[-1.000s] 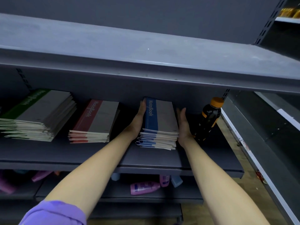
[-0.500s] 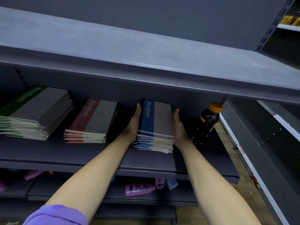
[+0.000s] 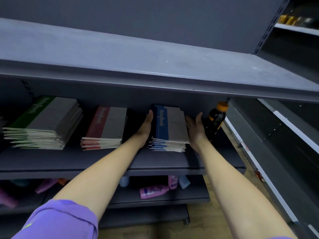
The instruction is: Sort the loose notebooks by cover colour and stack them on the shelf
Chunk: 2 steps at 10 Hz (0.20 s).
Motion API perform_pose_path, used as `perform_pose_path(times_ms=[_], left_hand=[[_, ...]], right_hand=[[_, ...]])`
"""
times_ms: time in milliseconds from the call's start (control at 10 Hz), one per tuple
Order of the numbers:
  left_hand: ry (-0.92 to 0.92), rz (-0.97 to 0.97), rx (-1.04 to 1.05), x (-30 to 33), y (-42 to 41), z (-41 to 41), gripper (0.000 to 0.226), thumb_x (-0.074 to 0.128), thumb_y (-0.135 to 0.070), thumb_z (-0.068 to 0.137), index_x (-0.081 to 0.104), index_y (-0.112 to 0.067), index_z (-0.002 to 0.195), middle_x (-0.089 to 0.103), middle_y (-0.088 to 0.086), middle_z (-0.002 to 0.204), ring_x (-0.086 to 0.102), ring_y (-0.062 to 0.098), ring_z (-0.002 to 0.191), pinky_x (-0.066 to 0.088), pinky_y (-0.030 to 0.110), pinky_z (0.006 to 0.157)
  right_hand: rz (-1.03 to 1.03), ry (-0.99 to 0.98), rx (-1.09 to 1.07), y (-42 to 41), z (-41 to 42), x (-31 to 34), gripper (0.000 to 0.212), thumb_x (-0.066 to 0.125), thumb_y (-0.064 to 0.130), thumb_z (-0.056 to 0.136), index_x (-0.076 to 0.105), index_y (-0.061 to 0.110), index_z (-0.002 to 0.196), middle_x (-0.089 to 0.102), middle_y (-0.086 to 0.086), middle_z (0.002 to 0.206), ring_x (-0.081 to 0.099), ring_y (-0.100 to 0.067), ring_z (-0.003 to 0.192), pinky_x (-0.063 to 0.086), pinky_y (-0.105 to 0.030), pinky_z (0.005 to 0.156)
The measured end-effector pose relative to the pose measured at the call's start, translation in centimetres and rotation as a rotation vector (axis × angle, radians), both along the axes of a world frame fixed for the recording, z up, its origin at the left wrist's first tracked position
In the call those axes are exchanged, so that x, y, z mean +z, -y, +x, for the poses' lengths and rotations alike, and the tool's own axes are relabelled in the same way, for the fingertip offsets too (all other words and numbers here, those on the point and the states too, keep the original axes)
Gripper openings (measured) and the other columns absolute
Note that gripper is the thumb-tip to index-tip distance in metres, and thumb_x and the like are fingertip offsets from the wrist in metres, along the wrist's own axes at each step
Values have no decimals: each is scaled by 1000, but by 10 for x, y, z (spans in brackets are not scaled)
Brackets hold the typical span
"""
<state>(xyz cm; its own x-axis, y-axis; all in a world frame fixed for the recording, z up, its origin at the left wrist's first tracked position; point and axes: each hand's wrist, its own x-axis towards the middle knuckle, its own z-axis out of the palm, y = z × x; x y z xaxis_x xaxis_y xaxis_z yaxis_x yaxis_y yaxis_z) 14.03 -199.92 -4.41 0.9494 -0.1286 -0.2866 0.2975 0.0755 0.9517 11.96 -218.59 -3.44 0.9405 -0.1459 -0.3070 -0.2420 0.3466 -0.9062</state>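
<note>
Three stacks of notebooks lie on the grey middle shelf (image 3: 69, 161): a green-spined stack (image 3: 46, 125) at the left, a red-spined stack (image 3: 105, 128) in the middle, and a blue-spined stack (image 3: 170, 130) to the right. My left hand (image 3: 146, 126) presses flat against the blue stack's left side, fingers straight. On the other side of that stack, my right hand (image 3: 196, 128) has straight fingers and sits a little off its right edge, thumb up.
A dark bottle with an orange cap (image 3: 216, 119) stands just right of my right hand. The upper shelf (image 3: 155, 66) overhangs the stacks. Pink and blue bottles (image 3: 153, 191) lie on the shelf below. Another shelving unit (image 3: 276, 144) runs along the right.
My right hand has come slightly off the blue stack's right side. The left hand stays pressed against it. The camera shifted a little.
</note>
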Motion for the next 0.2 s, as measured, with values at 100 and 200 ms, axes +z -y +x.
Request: perform_pose_path(times_ms=[100, 200], left_hand=[[27, 83, -39, 4, -11, -9, 66, 27, -61, 102, 26, -23, 156, 29, -2, 160, 28, 20, 147, 19, 30, 116], [136, 204, -60, 16, -23, -24, 61, 41, -49, 103, 27, -22, 157, 25, -4, 163, 26, 17, 148, 21, 27, 112]], right_hand=[[-255, -2, -6, -9, -22, 13, 67, 16, 62, 103, 37, 22, 151, 34, -3, 159, 40, -24, 141, 26, -39, 116], [-410, 16, -62, -20, -42, 28, 65, 23, 60, 104, 28, 23, 157, 29, 2, 161, 27, -20, 149, 22, -37, 118]])
